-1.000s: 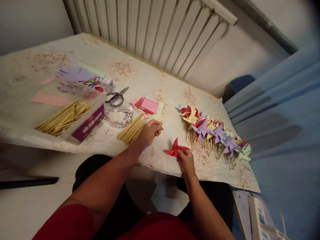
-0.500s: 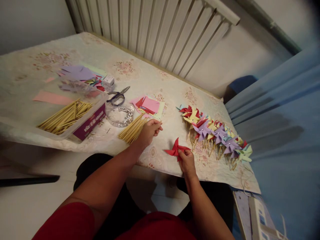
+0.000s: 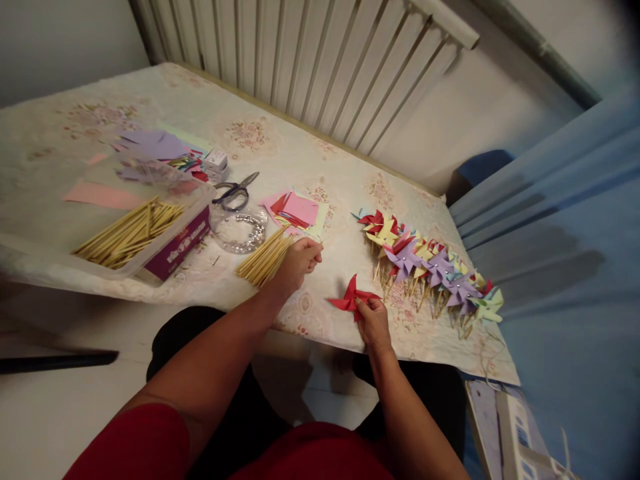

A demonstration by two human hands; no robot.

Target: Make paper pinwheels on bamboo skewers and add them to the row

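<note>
Near the table's front edge my right hand (image 3: 374,323) pinches a red paper pinwheel (image 3: 346,300) by its centre, its folded blades spread out. Left of it, my left hand (image 3: 301,260) is closed, thumb against fingertips; whatever sits in that pinch is too small or hidden to name. Just beside my left hand lies a bundle of thin wooden sticks (image 3: 261,261). Behind the sticks rests a stack of coloured paper squares (image 3: 303,208), pink on top. A clear round dish (image 3: 240,230) of small shiny pins or beads stands to the left.
Finished-looking pinwheels (image 3: 407,259) on sticks lie in a row at the right. Scissors (image 3: 235,191) sit behind the dish. At the left a plastic box (image 3: 150,243) holds more sticks, with purple paper (image 3: 153,143) and a small box (image 3: 216,162) behind. A radiator (image 3: 300,67) borders the table.
Both hands stay almost in place, with the red pinwheel still in my right hand. The whole view has shifted very slightly; nothing else visibly differs.
</note>
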